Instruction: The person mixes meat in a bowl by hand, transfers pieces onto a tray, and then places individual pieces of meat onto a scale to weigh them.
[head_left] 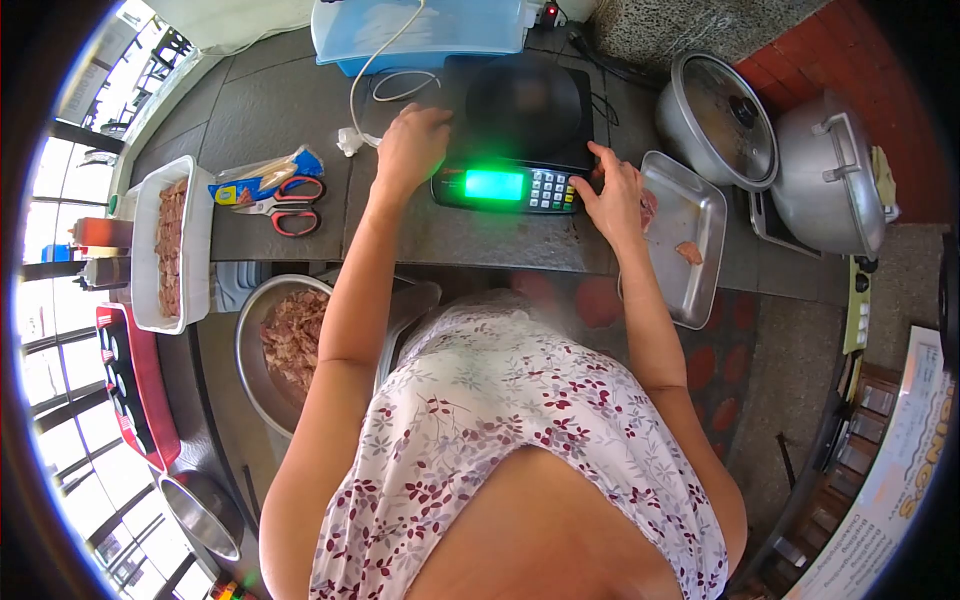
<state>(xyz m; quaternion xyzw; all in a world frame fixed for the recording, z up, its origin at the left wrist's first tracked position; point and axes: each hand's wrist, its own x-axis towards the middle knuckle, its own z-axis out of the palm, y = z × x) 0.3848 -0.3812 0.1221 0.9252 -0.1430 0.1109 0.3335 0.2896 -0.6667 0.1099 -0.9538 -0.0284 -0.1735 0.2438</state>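
The left hand (410, 140) lay loosely curled and empty against the left edge of the digital scale (520, 130). The right hand (615, 195), fingers spread, touched its keypad (553, 189), seemingly holding nothing. Just right of that hand, a steel tray (705, 200) overhung the counter (280, 110). A wrist nudge could tip it.

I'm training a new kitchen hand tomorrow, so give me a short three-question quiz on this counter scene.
1. True or false: the digital scale shows a green lit display.
2. What lies on the counter to the left of the left hand? A) red-handled scissors B) a knife C) a ladle
3. Fill in: the right hand rests at the scale's keypad, and the metal tray lies to the scale's ____.
Key: 1 true; 2 A; 3 right.
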